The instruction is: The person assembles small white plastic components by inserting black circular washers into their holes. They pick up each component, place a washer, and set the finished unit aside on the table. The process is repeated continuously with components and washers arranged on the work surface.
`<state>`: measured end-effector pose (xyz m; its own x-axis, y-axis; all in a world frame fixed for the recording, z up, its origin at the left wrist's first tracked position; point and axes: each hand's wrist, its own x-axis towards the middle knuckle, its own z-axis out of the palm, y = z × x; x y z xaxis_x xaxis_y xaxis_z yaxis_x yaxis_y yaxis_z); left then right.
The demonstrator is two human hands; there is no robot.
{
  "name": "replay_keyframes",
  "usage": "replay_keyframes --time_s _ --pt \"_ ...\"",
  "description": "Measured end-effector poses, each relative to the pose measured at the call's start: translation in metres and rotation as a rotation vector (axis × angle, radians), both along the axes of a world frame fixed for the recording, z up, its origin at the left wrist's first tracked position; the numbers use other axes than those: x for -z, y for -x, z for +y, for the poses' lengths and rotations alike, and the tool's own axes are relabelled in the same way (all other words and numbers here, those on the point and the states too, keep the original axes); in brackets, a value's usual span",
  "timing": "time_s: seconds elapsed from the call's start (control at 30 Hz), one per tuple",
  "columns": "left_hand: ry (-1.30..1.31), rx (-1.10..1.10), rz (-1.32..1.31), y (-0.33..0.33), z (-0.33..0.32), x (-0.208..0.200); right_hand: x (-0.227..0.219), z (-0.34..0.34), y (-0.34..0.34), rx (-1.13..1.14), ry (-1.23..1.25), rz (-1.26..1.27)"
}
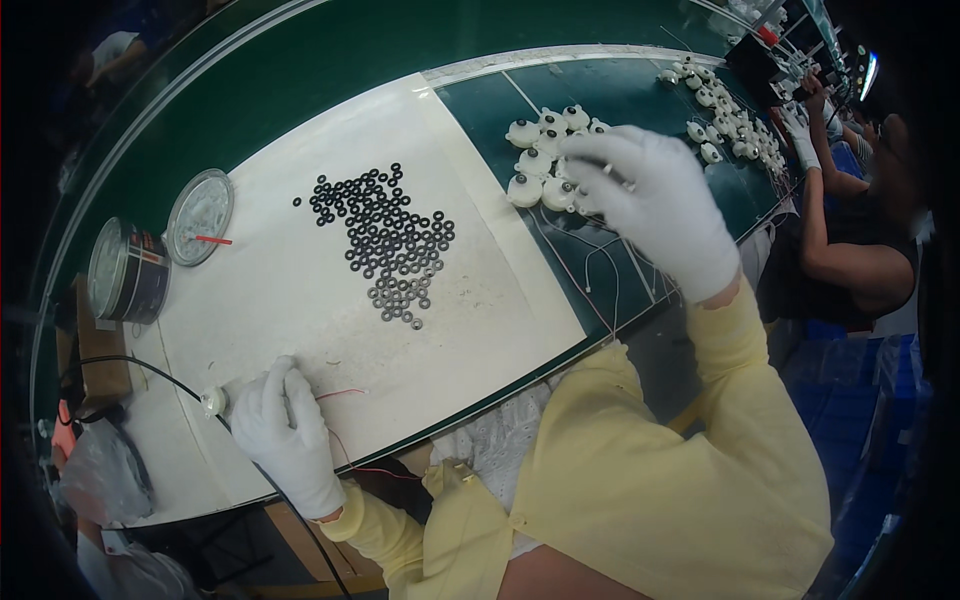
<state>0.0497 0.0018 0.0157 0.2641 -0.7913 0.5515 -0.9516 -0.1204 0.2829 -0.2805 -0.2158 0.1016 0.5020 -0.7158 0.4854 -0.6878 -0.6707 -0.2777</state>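
My left hand [285, 430], in a white glove, is over the near left of the white work surface [480, 330]. Its fingers are curled together, and what they hold is hidden. A thin red wire [345, 393] emerges beside the fingers. Just left of this hand a small white round part [213, 401] lies by a black cable [160, 370]. Over on the right my gloved right hand [655, 195] hovers at a cluster of white round parts with black centres [537, 162]. Its fingers are bent and apart, partly covering the cluster. Thin wires [590, 250] trail from these parts.
Many small black rings [385, 235] are spread mid-table. At left stand a tin [135, 275] and a clear round lid [200, 215] with a red stick. More white parts [730, 115] lie at far right, near a co-worker's gloved hand [800, 135]. A plastic bag [105, 475] sits lower left.
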Motion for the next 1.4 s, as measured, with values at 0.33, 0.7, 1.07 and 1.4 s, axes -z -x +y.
replay_keyframes --time_s 0.33,0.7,1.07,1.4 --pt "-0.004 -0.009 0.004 -0.001 -0.001 0.000 0.018 -0.083 0.001 0.130 -0.244 0.140" --pt "-0.021 -0.014 0.029 0.001 0.000 -0.003 0.029 -0.092 0.003 0.112 -0.521 -0.016" --pt "-0.025 -0.018 0.054 0.001 -0.002 -0.004 0.038 -0.097 0.011 0.086 -0.517 -0.041" --pt "-0.001 -0.013 0.023 0.001 -0.002 -0.004 -0.060 -0.071 0.019 -0.333 -0.088 -0.399"
